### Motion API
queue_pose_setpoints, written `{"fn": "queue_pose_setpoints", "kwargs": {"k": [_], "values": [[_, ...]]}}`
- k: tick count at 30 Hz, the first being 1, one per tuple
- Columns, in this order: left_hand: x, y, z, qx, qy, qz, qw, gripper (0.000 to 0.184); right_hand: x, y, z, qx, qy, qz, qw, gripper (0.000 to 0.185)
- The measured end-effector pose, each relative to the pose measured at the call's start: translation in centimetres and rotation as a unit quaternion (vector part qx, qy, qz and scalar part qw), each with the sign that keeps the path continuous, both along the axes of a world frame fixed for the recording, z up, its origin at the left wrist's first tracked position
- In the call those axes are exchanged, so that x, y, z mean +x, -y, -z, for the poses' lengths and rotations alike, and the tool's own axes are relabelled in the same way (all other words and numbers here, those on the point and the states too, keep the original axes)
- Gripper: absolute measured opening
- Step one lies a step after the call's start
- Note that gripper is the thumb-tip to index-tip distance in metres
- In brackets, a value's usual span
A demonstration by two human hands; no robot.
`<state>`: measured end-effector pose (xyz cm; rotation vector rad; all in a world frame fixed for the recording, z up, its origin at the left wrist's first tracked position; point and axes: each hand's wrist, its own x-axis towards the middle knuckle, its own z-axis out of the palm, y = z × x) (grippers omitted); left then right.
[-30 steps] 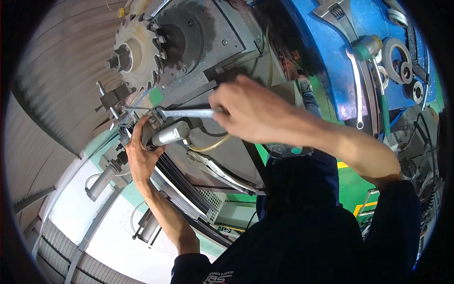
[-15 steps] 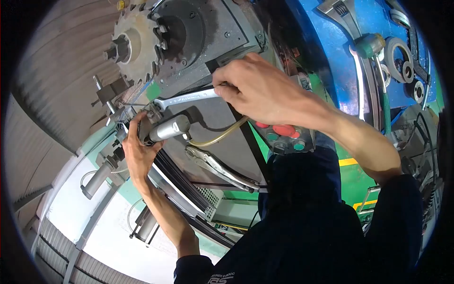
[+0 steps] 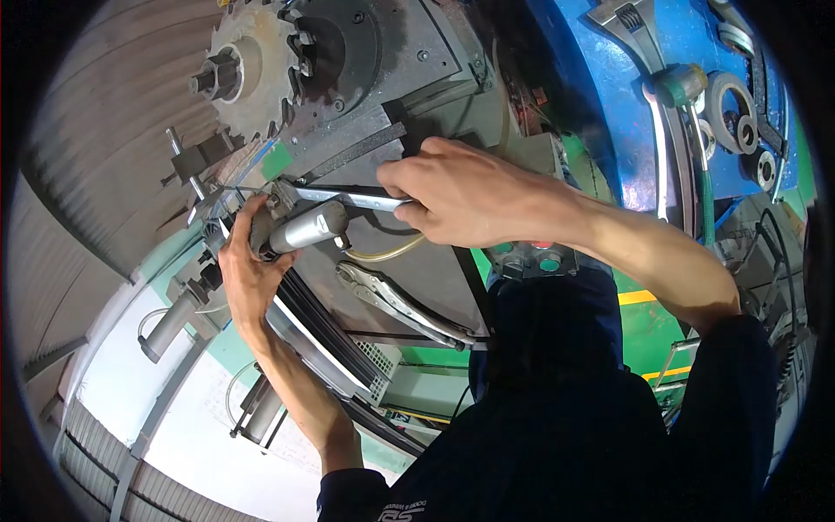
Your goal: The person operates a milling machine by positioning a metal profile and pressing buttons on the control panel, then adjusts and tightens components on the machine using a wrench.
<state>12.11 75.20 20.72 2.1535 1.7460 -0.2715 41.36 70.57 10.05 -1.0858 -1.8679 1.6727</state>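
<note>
Wrench handle has swung toward the cylinder since half a second ago, head by the cylinder's base, right hand clamped on the handle, left hand gripping around that base; likely a turning stroke.

My steel wrench — slim, silvery — runs slantwise from my right hand to the mount beside the silver cylinder, which lies tilted, blunt end rightward, its dark base within my left hand.
</note>
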Motion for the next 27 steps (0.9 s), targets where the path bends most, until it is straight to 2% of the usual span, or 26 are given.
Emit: {"fn": "queue_pose_setpoints", "kwargs": {"k": [6, 8, 12, 14, 18, 21, 23, 24, 25, 27], "values": [[0.0, 0.0, 0.1, 0.0, 0.002, -0.003, 1.0, 0.081, 0.1, 0.0, -0.3, -0.028, 0.024, 0.038, 0.999, 0.02], [0.0, 0.0, 0.0, 0.002, 0.001, -0.006, 1.0, 0.081, 0.3, -0.1, -0.5, -0.009, 0.006, 0.097, 0.995, 0.023], [-0.1, -0.1, 0.0, -0.004, 0.006, -0.002, 1.0, 0.081, -0.5, 1.5, -0.1, 0.001, 0.011, 0.119, 0.993, 0.022], [-0.1, 0.0, 0.1, -0.001, 0.013, -0.004, 1.0, 0.081, -0.6, 1.7, 0.0, -0.011, -0.037, 0.151, 0.988, 0.022], [-0.1, 0.0, 0.0, 0.004, 0.004, -0.003, 1.0, 0.081, -0.4, 2.3, 1.2, 0.029, -0.041, 0.143, 0.988, 0.023], [-0.2, 0.0, 0.1, 0.005, 0.009, -0.002, 1.0, 0.081, 1.3, 1.6, 0.7, 0.006, -0.056, 0.16, 0.985, 0.023], [-0.2, -0.1, 0.2, 0.004, 0.012, -0.001, 1.0, 0.081, 2.0, 1.6, 0.5, 0.008, -0.022, 0.209, 0.978, 0.024], [-0.1, -0.1, 0.2, 0.003, 0.009, -0.001, 1.0, 0.081, 2.6, 1.1, -0.3, -0.054, -0.038, 0.193, 0.979, 0.025], [-0.1, -0.1, 0.1, 0.002, 0.006, 0.0, 1.0, 0.081, 2.5, 1.1, -0.2, -0.054, -0.038, 0.194, 0.979, 0.025], [0.0, 0.0, 0.1, 0.001, 0.004, -0.004, 1.0, 0.082, 2.3, 0.8, 0.2, 0.008, -0.046, 0.217, 0.975, 0.025]]}}
